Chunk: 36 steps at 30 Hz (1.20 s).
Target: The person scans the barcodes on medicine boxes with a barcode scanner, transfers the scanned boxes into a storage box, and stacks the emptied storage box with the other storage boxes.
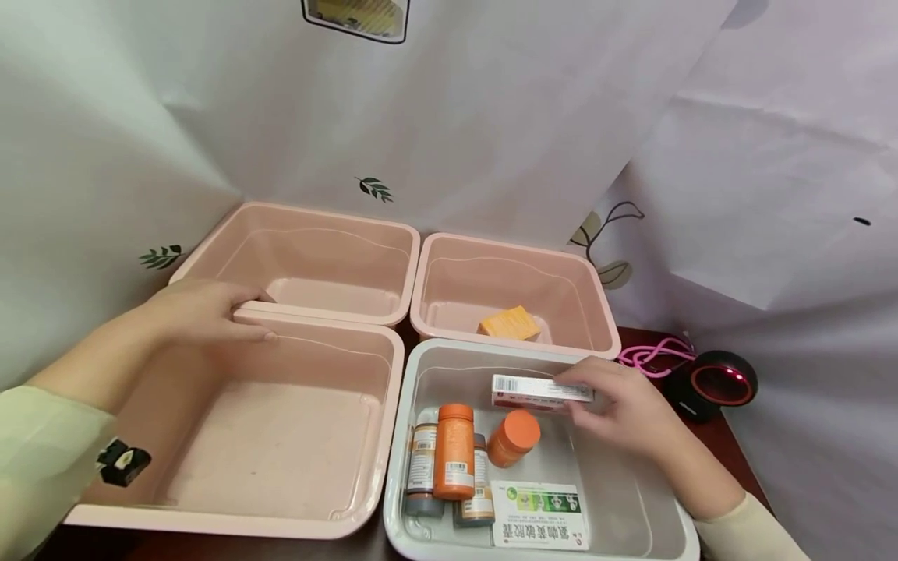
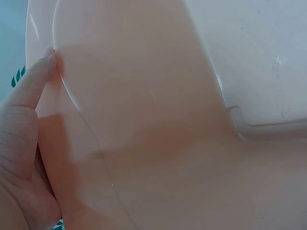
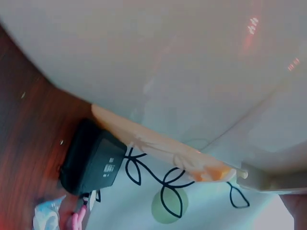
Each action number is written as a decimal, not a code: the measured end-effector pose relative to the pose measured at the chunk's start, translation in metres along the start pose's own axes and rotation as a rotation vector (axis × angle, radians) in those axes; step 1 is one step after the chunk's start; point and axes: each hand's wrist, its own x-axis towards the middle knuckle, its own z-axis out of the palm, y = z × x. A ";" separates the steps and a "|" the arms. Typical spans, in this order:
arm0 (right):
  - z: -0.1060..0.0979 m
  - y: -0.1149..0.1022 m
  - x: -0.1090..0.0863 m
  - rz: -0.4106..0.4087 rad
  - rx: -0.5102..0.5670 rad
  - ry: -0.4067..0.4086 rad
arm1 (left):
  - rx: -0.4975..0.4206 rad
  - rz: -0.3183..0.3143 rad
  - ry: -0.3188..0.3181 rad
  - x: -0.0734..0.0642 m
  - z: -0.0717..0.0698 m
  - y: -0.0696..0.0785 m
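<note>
Inside the grey bin (image 1: pixel 620 495), near its far wall, the right hand (image 1: pixel 620 401) pinches the right end of a slim white-and-red box (image 1: pixel 526 392) between thumb and fingers, covering that end. (The right wrist view does not show the grip; a pale surface fills most of it.)

Toward the grey bin's left side, a tall orange bottle (image 1: pixel 454 456) partly hides two dark-ended bottles. A shorter orange bottle (image 1: pixel 514 438) tilts its cap upward, masking much of its body, and a white-and-green carton (image 1: pixel 539 516) lies flat by the near rim.

Left of the grey bin, the left hand (image 1: pixel 203 312) lies over the far rim of an adjoining pink bin (image 1: pixel 281 448), thumb along its inner wall; the other fingers are mostly hidden, so whether it clamps or merely rests I cannot tell.
</note>
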 end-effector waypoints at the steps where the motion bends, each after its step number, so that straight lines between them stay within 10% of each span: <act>1: -0.001 0.001 -0.001 0.001 0.038 0.041 | -0.002 0.002 0.000 0.001 0.001 0.000; 9: -0.002 0.007 -0.002 -0.055 0.188 0.263 | 0.000 -0.008 0.000 -0.002 -0.001 0.001; 18: -0.004 0.004 -0.003 0.046 0.264 0.348 | 0.004 -0.007 -0.003 -0.002 -0.004 0.000; 25: -0.003 0.005 -0.014 0.155 0.585 0.492 | -0.021 -0.005 -0.007 -0.002 -0.002 0.001; 36: -0.005 0.005 -0.014 0.249 0.633 0.629 | -0.029 -0.009 -0.006 -0.005 -0.004 -0.001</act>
